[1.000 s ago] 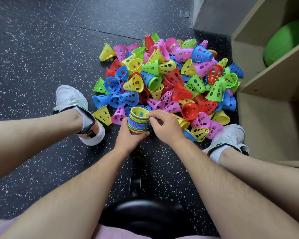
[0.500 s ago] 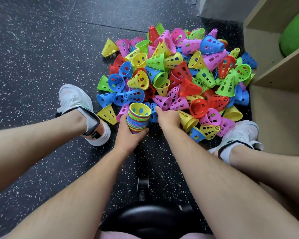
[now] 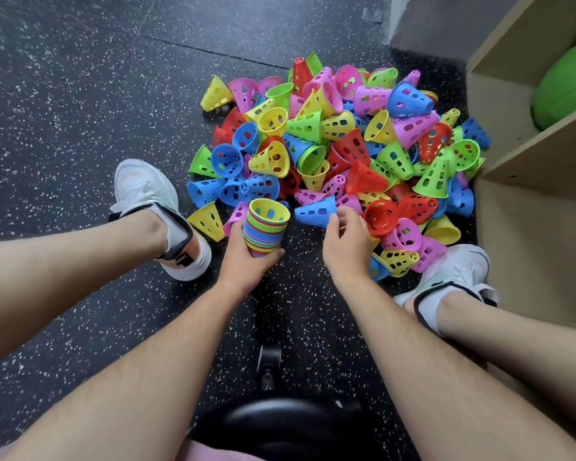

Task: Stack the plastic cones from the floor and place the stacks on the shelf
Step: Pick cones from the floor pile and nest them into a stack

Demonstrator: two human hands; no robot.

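Observation:
A big pile of perforated plastic cones (image 3: 346, 151) in yellow, blue, red, green and pink lies on the dark floor in front of me. My left hand (image 3: 246, 257) grips a nested stack of cones (image 3: 266, 227), open end up, a yellow cone innermost. My right hand (image 3: 345, 241) pinches a single blue cone (image 3: 315, 212) by its wide rim at the near edge of the pile, its narrow end pointing left toward the stack. The wooden shelf (image 3: 532, 154) stands at the right.
My two white shoes (image 3: 150, 207) (image 3: 453, 271) flank the pile. A green ball (image 3: 566, 84) sits in an upper shelf compartment. A black stool seat (image 3: 273, 424) and its caster are under me. Bare speckled floor (image 3: 80, 94) spreads to the left.
My right hand has taken a blue cone from the pile's near edge and drawn it back a little. The left hand keeps the stack in the same place.

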